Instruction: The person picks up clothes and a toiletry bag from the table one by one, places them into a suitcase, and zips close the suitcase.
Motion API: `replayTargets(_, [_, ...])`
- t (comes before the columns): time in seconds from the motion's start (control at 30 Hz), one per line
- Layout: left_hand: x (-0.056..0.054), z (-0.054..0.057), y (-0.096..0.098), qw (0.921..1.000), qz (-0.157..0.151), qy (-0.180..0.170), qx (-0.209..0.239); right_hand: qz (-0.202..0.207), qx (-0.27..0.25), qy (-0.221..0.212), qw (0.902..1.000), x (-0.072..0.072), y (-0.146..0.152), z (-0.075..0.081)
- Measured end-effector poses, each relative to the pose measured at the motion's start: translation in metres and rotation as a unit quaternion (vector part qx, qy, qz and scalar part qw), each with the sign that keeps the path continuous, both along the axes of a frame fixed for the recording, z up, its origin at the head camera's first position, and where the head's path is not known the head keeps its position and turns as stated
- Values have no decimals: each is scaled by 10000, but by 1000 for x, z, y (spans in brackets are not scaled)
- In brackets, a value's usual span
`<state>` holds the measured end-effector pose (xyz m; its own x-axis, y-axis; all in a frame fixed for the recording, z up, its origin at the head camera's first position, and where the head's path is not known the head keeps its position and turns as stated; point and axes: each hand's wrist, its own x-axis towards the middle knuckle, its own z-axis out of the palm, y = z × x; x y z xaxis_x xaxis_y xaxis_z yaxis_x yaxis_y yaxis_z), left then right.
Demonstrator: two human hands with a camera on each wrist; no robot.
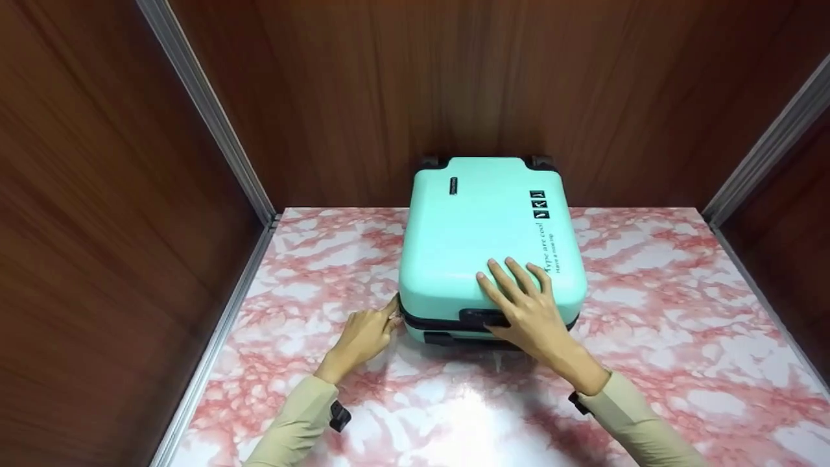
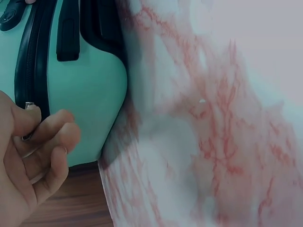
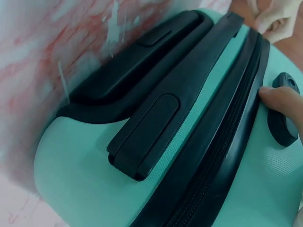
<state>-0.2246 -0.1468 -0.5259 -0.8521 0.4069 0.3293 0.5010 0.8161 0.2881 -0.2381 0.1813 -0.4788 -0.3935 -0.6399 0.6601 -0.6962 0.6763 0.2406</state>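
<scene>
A mint-green hard-shell suitcase [image 1: 483, 227] lies flat, its wheels toward the back wall and its handle side facing me. At its near left corner my left hand [image 1: 368, 332] pinches the zipper pull [image 2: 29, 105] between thumb and curled index finger. The black zipper [image 2: 29, 61] is closed along the stretch in the wrist views. My right hand [image 1: 528, 314] rests with spread fingers on the near right part of the lid. Its thumb [image 3: 279, 100] lies by the black lock [image 3: 283, 116] above the zipper. A black carry handle [image 3: 175, 104] sits below the zipper.
The suitcase lies on a red-and-white marbled table [image 1: 311, 259]. Brown wood-grain panels [image 1: 363, 97] stand behind and at both sides, with metal strips [image 1: 214, 117] at the corners. Black wheels [image 1: 543, 162] stick out near the back panel.
</scene>
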Motion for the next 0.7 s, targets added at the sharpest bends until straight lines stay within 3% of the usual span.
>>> replayTargets(0.1, [-1, 1, -4, 9999, 48, 102, -95, 97, 14, 40, 9999, -1, 1, 2])
replayTargets(0.33, [-10, -5, -14, 9989, -268, 390, 67, 236, -125, 224, 9994, -6, 2, 1])
replayTargets(0.43, [-15, -7, -19, 9986, -158, 503, 70, 331, -162, 231, 9991, -6, 2, -1])
replayTargets(0.7, [-21, -5, -14, 9997, 52, 1, 223, 259, -111, 31, 9996, -3, 4, 1])
